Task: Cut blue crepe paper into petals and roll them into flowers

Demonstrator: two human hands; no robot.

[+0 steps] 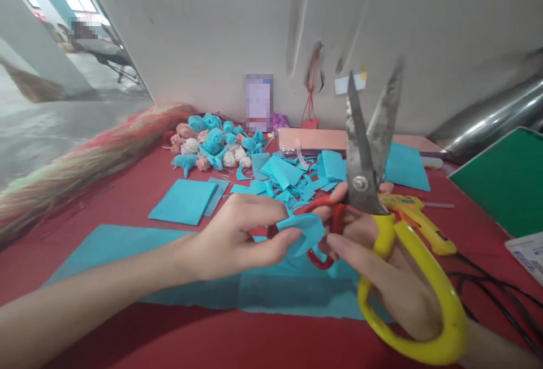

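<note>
While the left hand (244,239) pinches the left edge of a small, curled piece of turquoise paper-like sheet (307,233) between thumb and fingers, the right fingertips sit close at its other edge, whether touching or not I cannot tell. The piece thus lies between the hands, firmly in the left one's grip, its length running roughly sideways; the steel scissors with one red and one yellow handle (360,183) are carried in the right hand (399,287), blades parted and pointing up, away from it. From the left, a coarse, stringy red-and-pale fibre bundle (97,145) edges the smooth red tabletop (190,340); next come a wide, flat turquoise sheet (114,250), a neat folded turquoise square (180,199), crumpled, rounded blue, pink and white rosettes (214,140), thin, angular turquoise offcuts (284,171) and, beyond the scissors, a hard yellow glue gun (424,222).
</note>
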